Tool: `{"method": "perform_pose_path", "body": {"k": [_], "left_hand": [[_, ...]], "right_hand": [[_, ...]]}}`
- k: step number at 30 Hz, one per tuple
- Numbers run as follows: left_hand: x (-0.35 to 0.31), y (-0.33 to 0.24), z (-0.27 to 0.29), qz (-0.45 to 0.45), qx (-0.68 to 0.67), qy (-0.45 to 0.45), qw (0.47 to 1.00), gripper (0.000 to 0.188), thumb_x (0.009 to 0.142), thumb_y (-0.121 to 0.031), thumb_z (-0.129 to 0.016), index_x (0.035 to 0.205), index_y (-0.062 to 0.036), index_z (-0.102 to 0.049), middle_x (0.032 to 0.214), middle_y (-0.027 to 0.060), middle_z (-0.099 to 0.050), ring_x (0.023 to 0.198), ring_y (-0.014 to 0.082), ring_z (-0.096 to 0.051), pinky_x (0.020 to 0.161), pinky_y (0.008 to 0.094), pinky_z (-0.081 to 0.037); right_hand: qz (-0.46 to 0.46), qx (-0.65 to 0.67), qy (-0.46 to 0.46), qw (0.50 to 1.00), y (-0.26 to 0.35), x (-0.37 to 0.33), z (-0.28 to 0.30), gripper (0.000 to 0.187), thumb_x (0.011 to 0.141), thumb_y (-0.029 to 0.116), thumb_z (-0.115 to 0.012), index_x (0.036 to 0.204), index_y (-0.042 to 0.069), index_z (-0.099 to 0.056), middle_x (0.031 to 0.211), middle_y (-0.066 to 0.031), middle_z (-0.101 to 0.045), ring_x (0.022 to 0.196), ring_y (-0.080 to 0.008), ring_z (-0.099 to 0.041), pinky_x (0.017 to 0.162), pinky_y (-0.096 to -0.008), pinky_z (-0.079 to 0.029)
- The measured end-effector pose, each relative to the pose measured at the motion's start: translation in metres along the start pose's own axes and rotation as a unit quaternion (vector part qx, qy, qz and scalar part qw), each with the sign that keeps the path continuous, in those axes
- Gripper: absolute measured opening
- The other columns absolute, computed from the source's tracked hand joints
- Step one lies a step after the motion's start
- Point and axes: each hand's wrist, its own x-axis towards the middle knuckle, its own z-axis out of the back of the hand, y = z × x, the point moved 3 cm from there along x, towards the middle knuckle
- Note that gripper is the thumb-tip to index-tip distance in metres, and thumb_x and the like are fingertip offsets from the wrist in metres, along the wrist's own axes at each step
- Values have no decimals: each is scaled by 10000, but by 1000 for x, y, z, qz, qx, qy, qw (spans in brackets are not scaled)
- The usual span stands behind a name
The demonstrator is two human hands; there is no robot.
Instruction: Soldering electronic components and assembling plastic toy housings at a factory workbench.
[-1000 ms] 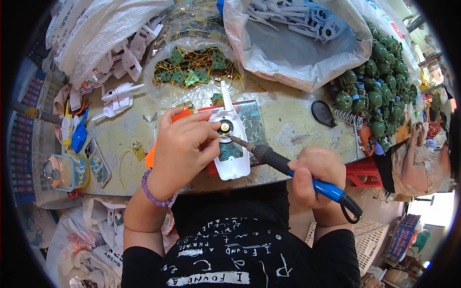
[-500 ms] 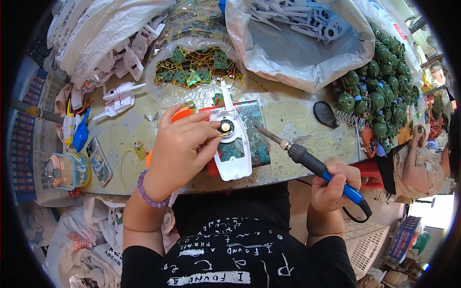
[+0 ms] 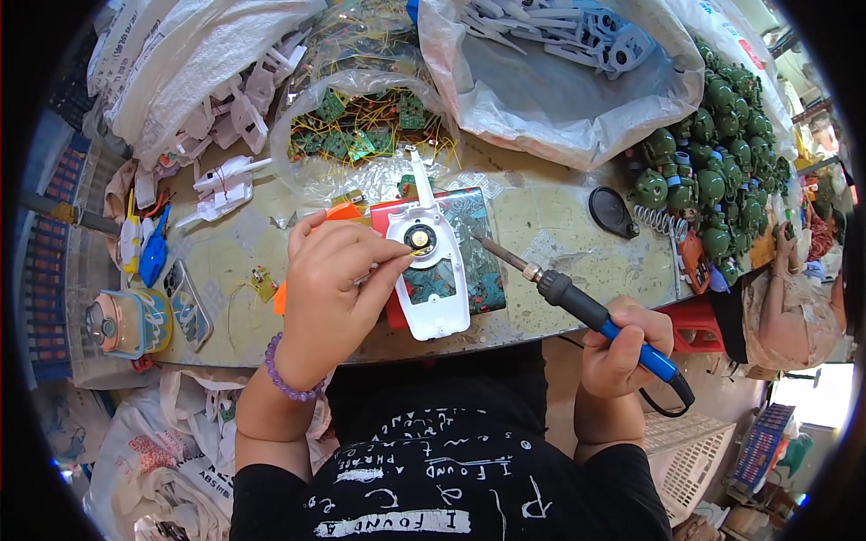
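Observation:
A white plastic shell with a long narrow neck lies on a flat red-edged thing with a dark green patterned top. A round speaker with a black rim and brass-coloured centre sits in the shell's ring. My left hand is closed in a pinch at the speaker's lower edge, where a bit of thin yellow wire shows at the fingertips. My right hand is wrapped round the blue handle of a soldering iron. Its tip points at the shell from the right, apart from it.
Behind the shell lies a clear bag of green circuit boards with yellow wires. A white sack of plastic parts stands behind; green round parts pile up at right. A spring, phone and bottle lie about.
My left hand has drawn back slightly left and down from the speaker, uncovering more of the shell's ring. The shell has shifted a little left. The soldering iron has hardly moved.

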Motion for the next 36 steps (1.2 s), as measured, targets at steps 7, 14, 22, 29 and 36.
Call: {"method": "perform_pose_path", "body": {"k": [7, 14, 22, 29, 36], "left_hand": [[7, -1, -6, -43, -37, -7, 998, 78, 691, -48, -678, 711, -54, -603, 901, 48, -685, 903, 237, -627, 899, 399, -410], [9, -2, -13, -66, 19, 25, 997, 86, 685, -36, -667, 697, -62, -586, 916, 34, -689, 952, 236, -632, 891, 412, -406], [8, -1, -15, -67, 31, 19, 997, 91, 693, -38, -670, 707, -67, -584, 919, 28, -686, 956, 231, -629, 912, 423, -392], [9, -4, -14, -81, 44, 15, 996, 95, 698, -53, -685, 715, -80, -596, 905, 12, -672, 919, 219, -620, 931, 441, -392], [7, -3, -14, -75, 38, 23, 996, 94, 680, -38, -681, 709, -66, -595, 927, 17, -679, 958, 227, -617, 921, 431, -384]], "right_hand": [[-1, 29, 59, 998, 5, 2, -4, 158, 885, 154, -613, 925, 6, -573, 598, -60, -572, 476, -160, -555, 468, -260, -431], [48, 0, 112, 993, 6, 5, -16, 139, 873, 138, -590, 896, 6, -555, 577, -52, -548, 451, -159, -520, 443, -270, -411], [60, 23, 136, 989, 4, 7, -17, 95, 799, 15, -631, 882, -23, -606, 604, -74, -585, 449, -193, -540, 429, -284, -420], [61, 19, 142, 988, 4, 9, -20, 97, 797, 12, -635, 884, -20, -607, 605, -78, -583, 445, -198, -536, 428, -288, -419], [58, 24, 139, 988, 2, 9, -22, 90, 797, 8, -632, 879, -18, -605, 612, -78, -588, 444, -199, -540, 429, -288, -420]]}}
